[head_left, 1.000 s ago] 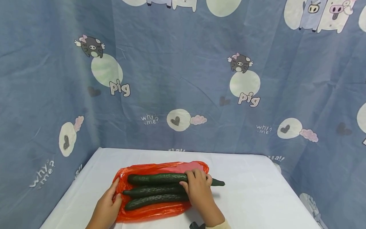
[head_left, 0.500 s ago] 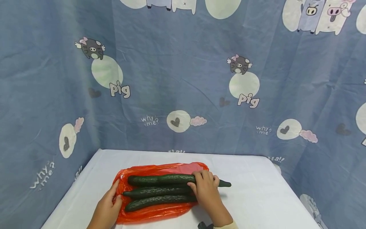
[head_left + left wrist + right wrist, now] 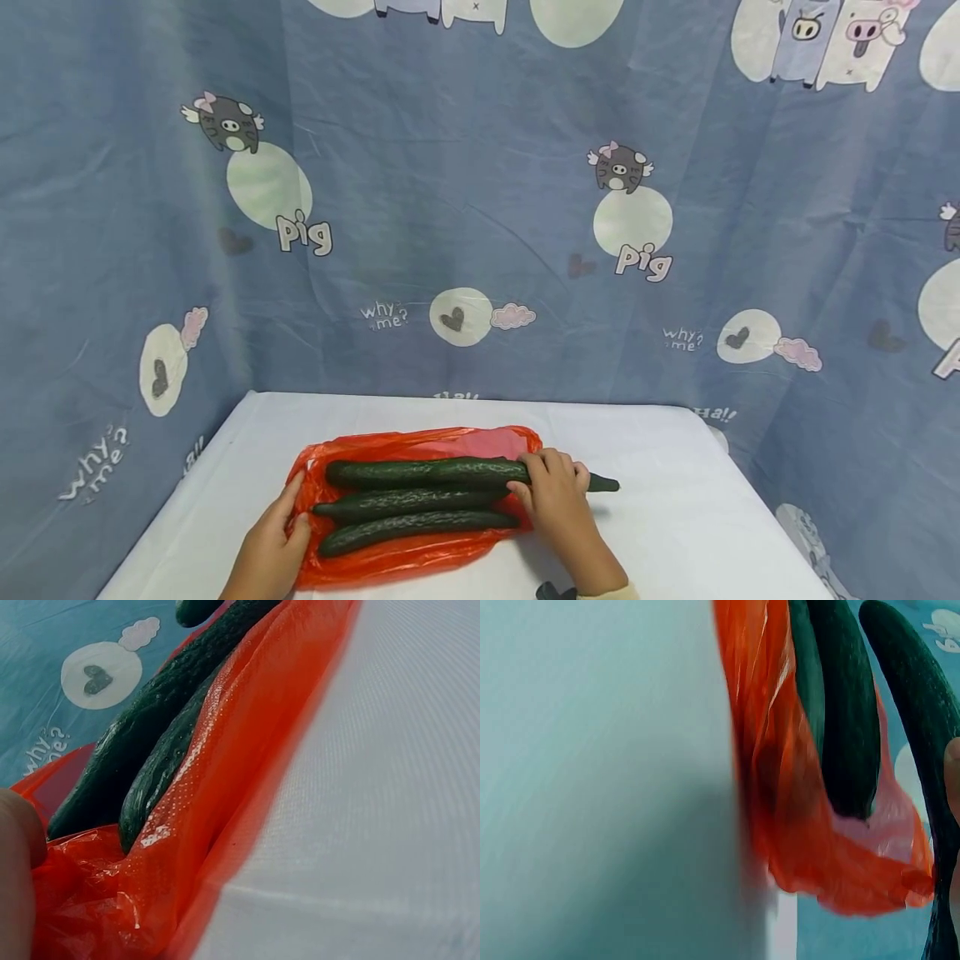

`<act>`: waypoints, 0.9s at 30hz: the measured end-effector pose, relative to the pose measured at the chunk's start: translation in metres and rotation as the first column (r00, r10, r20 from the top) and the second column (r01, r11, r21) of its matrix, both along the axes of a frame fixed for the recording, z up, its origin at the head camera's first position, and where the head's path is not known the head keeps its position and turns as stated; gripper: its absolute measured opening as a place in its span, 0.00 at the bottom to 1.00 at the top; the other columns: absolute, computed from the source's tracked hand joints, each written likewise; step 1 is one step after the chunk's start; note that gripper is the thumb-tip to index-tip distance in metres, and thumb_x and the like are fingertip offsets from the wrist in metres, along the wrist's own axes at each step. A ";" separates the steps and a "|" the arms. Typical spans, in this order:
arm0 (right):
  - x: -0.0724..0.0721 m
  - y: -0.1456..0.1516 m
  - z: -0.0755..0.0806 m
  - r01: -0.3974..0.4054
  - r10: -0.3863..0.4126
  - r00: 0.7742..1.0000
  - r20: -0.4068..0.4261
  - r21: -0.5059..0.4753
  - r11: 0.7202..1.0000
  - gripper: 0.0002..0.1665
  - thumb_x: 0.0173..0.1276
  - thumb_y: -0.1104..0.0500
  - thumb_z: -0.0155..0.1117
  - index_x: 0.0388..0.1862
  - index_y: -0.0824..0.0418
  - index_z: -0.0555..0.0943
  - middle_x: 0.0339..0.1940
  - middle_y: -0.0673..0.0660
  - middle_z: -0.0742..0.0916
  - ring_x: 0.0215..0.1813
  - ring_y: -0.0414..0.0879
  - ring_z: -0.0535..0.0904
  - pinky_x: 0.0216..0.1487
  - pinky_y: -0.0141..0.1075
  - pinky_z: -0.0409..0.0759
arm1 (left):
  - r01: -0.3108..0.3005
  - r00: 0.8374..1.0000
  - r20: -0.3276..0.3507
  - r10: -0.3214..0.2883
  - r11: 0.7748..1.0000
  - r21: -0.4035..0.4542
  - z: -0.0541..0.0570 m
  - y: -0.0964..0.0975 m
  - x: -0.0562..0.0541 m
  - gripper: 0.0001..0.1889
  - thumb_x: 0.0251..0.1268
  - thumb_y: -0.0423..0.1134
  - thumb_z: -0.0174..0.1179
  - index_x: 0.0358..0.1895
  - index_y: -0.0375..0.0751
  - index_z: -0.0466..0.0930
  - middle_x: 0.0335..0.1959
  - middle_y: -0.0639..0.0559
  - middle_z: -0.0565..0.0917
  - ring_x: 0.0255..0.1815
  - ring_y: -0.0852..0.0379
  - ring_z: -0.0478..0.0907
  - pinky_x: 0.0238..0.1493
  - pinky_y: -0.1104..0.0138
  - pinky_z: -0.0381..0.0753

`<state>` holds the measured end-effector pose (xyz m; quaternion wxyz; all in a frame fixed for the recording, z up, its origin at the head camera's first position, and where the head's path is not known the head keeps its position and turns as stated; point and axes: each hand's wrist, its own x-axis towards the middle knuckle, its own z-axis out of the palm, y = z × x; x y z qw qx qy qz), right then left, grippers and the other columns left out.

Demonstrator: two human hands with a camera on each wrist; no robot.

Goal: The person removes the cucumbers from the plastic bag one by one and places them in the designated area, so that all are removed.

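Long, dark-green, bumpy-skinned cucumber (image 3: 420,473), held from above by the right hand (image 3: 553,498) over the far part of an opened bag. The fingers are curled across its far side and the thumb is set toward its near side, so that it is pinched between them; its narrow, tapered end is left projecting beyond the fingers to the right. In both wrist views its rounded end is seen raised and apart from the cucumbers below. By the left hand (image 3: 268,542), the left edge of the thin, glossy red plastic bag (image 3: 393,573) is pinched, the fingers laid along the edge and the thumb placed nearer the viewer; in the left wrist view only a small part of this hand is shown.

Two further dark-green cucumbers are cradled in the bag: the middle cucumber (image 3: 408,503) and the near cucumber (image 3: 416,532), laid side by side and roughly parallel to the held one. A paler pink patch (image 3: 495,442) is visible at the bag's far right corner. The bag is supported by a white-covered table (image 3: 690,517). At the right wrist, a cream sleeve (image 3: 611,593) and a partly cropped black object (image 3: 553,592) are seen. The scene is backed by a blue fabric curtain (image 3: 412,208), printed with cartoon pigs, pale discs, hearts and lettering.
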<state>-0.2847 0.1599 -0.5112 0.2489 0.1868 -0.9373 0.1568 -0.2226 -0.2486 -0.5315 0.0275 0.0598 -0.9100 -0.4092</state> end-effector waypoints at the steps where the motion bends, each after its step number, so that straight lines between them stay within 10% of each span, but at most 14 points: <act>1: 0.000 0.003 -0.001 -0.001 0.001 1.000 0.007 0.001 1.000 0.25 0.71 0.42 0.69 0.59 0.53 0.81 0.51 0.54 0.81 0.56 0.53 0.74 0.59 0.60 0.63 | -0.003 1.000 0.012 0.003 1.000 0.007 0.000 0.000 0.000 0.39 0.78 0.38 0.49 0.87 0.44 0.43 0.81 0.26 0.59 0.80 0.28 0.58 0.75 0.34 0.61; 27: -0.002 0.067 -0.006 0.013 -0.014 1.000 0.019 0.039 0.999 0.21 0.67 0.45 0.74 0.54 0.51 0.82 0.47 0.50 0.80 0.54 0.50 0.75 0.56 0.55 0.65 | -0.004 1.000 0.031 0.003 1.000 0.029 0.001 0.001 -0.001 0.40 0.78 0.38 0.49 0.87 0.44 0.41 0.82 0.29 0.57 0.81 0.29 0.57 0.75 0.35 0.61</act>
